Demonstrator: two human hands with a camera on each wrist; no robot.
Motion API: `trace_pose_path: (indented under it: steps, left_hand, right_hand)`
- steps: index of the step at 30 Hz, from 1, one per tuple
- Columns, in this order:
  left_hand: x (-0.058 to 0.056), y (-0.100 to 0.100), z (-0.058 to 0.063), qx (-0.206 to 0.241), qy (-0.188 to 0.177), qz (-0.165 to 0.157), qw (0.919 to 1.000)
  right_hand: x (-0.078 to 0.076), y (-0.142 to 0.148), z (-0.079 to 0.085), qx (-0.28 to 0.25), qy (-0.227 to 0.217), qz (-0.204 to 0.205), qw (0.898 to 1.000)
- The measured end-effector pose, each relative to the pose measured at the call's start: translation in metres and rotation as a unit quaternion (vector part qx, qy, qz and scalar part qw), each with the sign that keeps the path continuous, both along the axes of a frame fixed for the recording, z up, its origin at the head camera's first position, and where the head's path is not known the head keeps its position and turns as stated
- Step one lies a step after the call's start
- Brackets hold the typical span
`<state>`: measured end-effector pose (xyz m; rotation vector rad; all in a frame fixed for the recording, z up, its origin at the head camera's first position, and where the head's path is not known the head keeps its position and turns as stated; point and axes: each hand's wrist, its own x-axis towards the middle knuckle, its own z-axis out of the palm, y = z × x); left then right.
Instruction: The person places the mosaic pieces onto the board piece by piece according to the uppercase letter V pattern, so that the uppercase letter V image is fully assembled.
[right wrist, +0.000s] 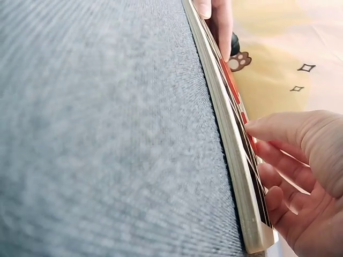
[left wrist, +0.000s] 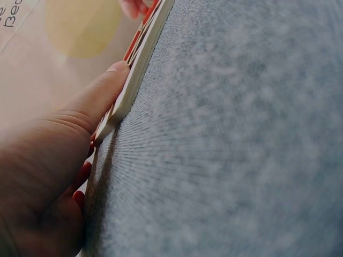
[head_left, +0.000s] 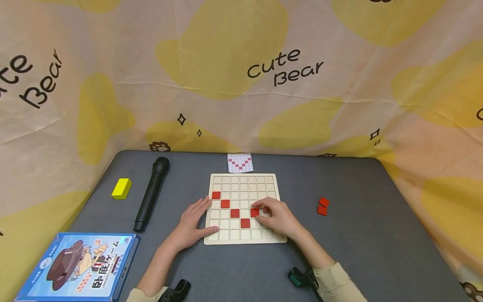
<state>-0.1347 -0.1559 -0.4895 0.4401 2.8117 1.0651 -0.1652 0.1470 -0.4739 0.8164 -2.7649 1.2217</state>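
Note:
A cream grid board [head_left: 245,240] lies flat on the grey table. Red square tiles sit in several of its cells, including one tile [head_left: 225,204] at the left and another [head_left: 245,223] low in the middle. My left hand [head_left: 192,222] rests on the board's left edge, thumb [left wrist: 104,85] on top, fingers extended. At the board's right half, my right hand [head_left: 277,216] pinches a red tile [head_left: 254,213] between thumb and forefinger, at a cell. The right wrist view shows the other fingers [right wrist: 284,166] of that hand loosely bent above the board.
Two loose red tiles [head_left: 323,206] lie to the right. Behind the board is a pattern card [head_left: 240,163] with pink squares. A black cylinder [head_left: 151,195], a yellow block [head_left: 122,188] and a blue box [head_left: 77,266] are on the left. A printed cloth [head_left: 226,84] hangs behind.

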Motion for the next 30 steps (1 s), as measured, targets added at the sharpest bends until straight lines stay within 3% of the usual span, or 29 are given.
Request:
trace_pose_path:
  steps: [8,14,24,30]
  left_hand:
    - [0.0,0.0,0.0,-0.004,-0.003,0.003,1.0]
    - [0.001,0.0,0.0,-0.003,-0.004,0.002,1.0]
    - [0.001,0.0,-0.001,-0.002,0.003,-0.002,1.0]
    - [0.0,0.001,0.0,-0.001,0.0,0.0,1.0]
  right_hand:
    - [0.004,0.006,-0.001,-0.019,-0.022,-0.019,0.999]
    - [0.006,0.019,0.001,-0.031,-0.008,-0.039,0.999]
    - [0.013,0.064,0.003,-0.022,-0.009,-0.094,0.995]
    - [0.017,0.093,0.002,0.0,0.017,-0.131,0.991]
